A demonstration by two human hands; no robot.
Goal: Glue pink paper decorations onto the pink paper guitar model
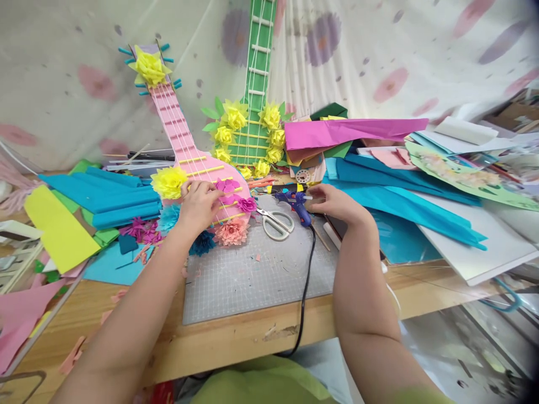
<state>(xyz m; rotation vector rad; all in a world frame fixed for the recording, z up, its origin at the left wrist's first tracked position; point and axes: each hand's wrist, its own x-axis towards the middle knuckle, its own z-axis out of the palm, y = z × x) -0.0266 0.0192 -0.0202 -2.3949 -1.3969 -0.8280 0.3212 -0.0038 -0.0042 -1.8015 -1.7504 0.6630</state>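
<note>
A pink paper guitar [185, 147] leans on the table, its neck up to the left with a yellow flower at the head. My left hand [199, 205] rests on its body, fingers curled and pressing on the strings beside a yellow paper flower [169, 182] and magenta flowers [229, 186]. A peach paper flower [231, 232] sits at the body's lower edge. My right hand [334, 203] is closed on a blue glue gun [297, 205] lying on the grey cutting mat [252, 275]; its black cord [306, 286] runs off the table's front edge.
White-handled scissors [275, 223] lie on the mat between my hands. A green paper guitar [255, 106] ringed with yellow flowers stands behind. Blue paper sheets [113, 196] pile at the left, blue and magenta sheets [379, 185] and white boards at the right.
</note>
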